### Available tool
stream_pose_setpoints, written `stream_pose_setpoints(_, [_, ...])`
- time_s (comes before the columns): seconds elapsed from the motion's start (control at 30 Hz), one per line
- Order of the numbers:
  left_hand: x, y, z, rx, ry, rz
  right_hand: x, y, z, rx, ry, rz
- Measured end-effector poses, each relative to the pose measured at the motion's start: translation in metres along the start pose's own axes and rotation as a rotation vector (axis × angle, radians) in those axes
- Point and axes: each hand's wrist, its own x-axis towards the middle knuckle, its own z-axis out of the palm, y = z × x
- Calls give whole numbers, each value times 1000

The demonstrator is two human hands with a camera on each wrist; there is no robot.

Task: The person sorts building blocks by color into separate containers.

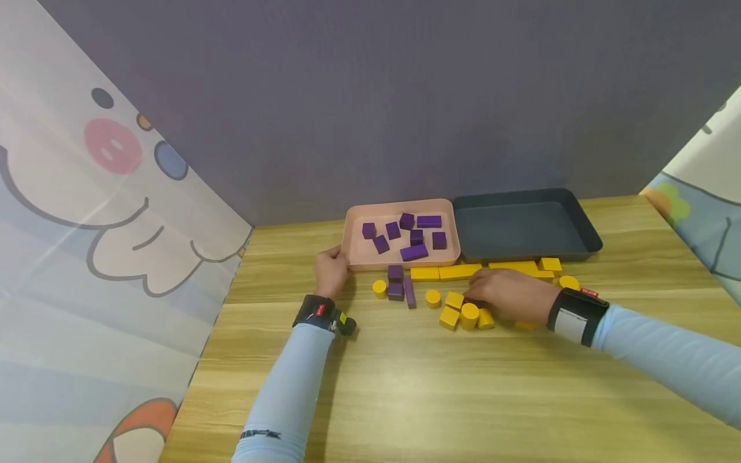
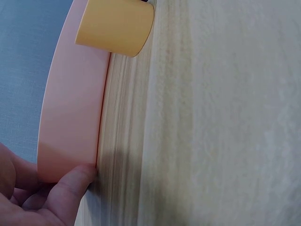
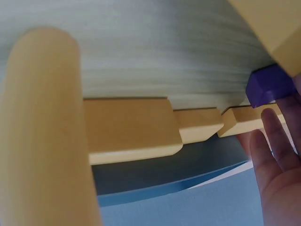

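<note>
The near left corner of the pink tray is gripped by the left hand; its thumb is pressed to the outer wall and its other fingers are curled round the corner. A purple block is pinched at the fingertips of the right hand, as is seen in the right wrist view, while 2 of the fingers are held clear of it. In the head view this block is mostly hidden under the hand, among the yellow pieces in front of the dark tray; which way its long axis runs cannot be told.

The pink tray is set on the table, its long axis running left to right, with the dark tray just beside it on the right. In it 8 purple pieces are held, 2 of them longer blocks laid roughly crosswise. In front of the tray, 2 purple cubes and a thin purple stick are seen, the stick pointed away from the person. Yellow bars are lined up along the trays' near edges.
</note>
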Motion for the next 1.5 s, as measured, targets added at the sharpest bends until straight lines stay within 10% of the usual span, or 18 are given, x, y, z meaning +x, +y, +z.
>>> stream_pose_setpoints(0.83, [1, 1, -2, 23, 26, 34, 15, -8, -26, 174, 20, 194])
stream_pose_setpoints(1.1, [2, 0, -3, 6, 21, 15, 49, -9, -52, 145, 147, 275])
stream_pose_setpoints(1.5, [0, -4, 0, 25, 20, 26, 105, -6, -48, 205, 95, 381])
